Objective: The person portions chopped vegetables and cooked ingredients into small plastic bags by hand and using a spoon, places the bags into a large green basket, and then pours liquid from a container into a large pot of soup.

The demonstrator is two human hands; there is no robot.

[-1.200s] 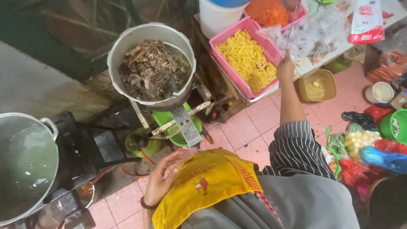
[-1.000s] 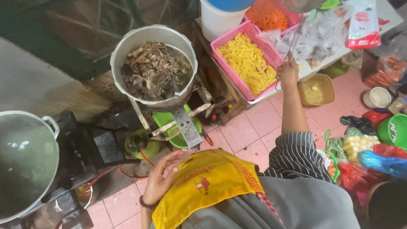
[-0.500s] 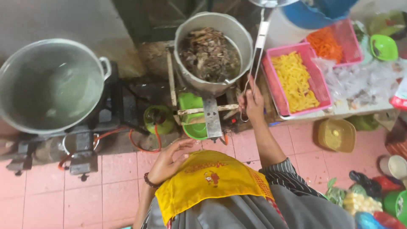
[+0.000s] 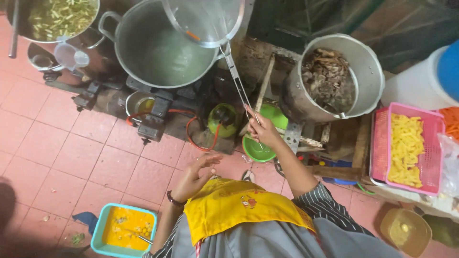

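Strainer: wire-mesh strainer point(image 4: 203, 21) with a long metal handle, held out ahead of the right hand, its basket hanging over the rim of the big steel pot point(image 4: 162, 48); a small orange scrap clings to the mesh.
Right hand: right hand point(image 4: 260, 130) is closed around the near end of the handle, fingers wrapped, arm stretched forward.
Left hand: left hand point(image 4: 196, 174) is empty, fingers loosely spread, hovering low near the yellow apron point(image 4: 239, 205), well apart from the strainer.
Step in hand: by my reading, 1 tool is being carried or held over the cloudy liquid in the big pot, either draining or about to dip.
Next move calls for: a steady wrist, since the long handle gives the basket a lot of swing; lowering it wants the basket kept level and inside the pot's rim.
Around the hands: green bowl point(image 4: 258, 150) just below the right hand; second pot point(image 4: 334, 76) of dark brown pieces to its right; pink basket point(image 4: 409, 148) of yellow strips further right; teal tub point(image 4: 124, 229) of orange paste left of the left hand.
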